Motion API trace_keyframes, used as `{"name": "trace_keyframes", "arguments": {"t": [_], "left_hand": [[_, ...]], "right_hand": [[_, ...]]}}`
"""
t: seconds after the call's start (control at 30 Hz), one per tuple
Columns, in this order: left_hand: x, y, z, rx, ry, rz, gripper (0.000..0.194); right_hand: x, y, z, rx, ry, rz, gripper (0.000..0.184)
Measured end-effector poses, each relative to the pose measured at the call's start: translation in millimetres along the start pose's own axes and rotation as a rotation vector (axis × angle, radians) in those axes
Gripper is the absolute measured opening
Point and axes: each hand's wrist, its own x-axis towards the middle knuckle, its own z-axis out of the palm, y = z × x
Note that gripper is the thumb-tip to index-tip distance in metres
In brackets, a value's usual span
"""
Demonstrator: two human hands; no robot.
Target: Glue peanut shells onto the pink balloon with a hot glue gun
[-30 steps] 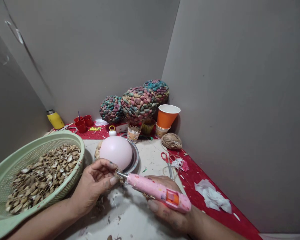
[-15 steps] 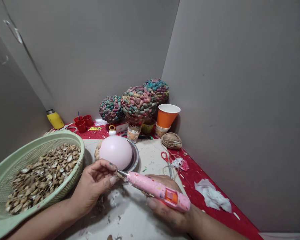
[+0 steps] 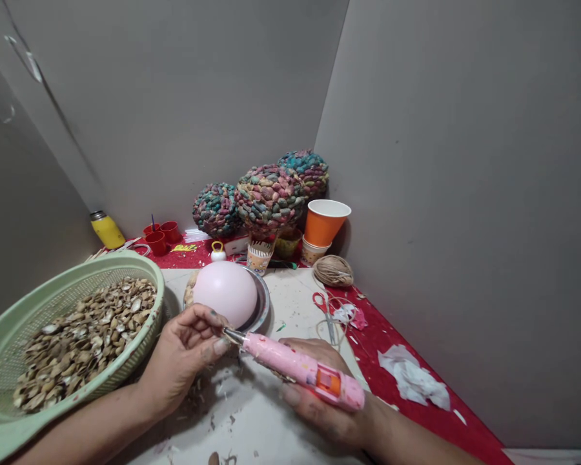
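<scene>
Right hand point(image 3: 319, 394) grips pink glue gun point(image 3: 300, 371); its nozzle meets pinched fingertips of left hand point(image 3: 186, 355), just below pink ball point(image 3: 225, 294).

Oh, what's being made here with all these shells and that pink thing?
A person is gluing at a craft table. The right hand holds a pink glue gun, its metal tip pointed at a small piece pinched in the left hand. Just behind sits a pink ball in a metal dish, with shells already stuck along its left side. A green basket of shells stands at the left. Three shell-covered painted balls stand at the back.
</scene>
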Motion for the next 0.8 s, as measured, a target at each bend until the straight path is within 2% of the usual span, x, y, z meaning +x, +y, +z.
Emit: {"name": "trace_keyframes", "arguments": {"t": [0.4,0.8], "left_hand": [[-0.4,1.1,1.5,-0.016,-0.044,0.096,0.032],[0.6,1.2,-0.4,0.028,-0.001,0.184,0.031]], "right_hand": [[0.9,-2.4,-1.7,-0.004,-0.013,0.031,0.039],[-1.5,-0.5,-1.0,-0.038,-0.009,0.02,0.036]]}}
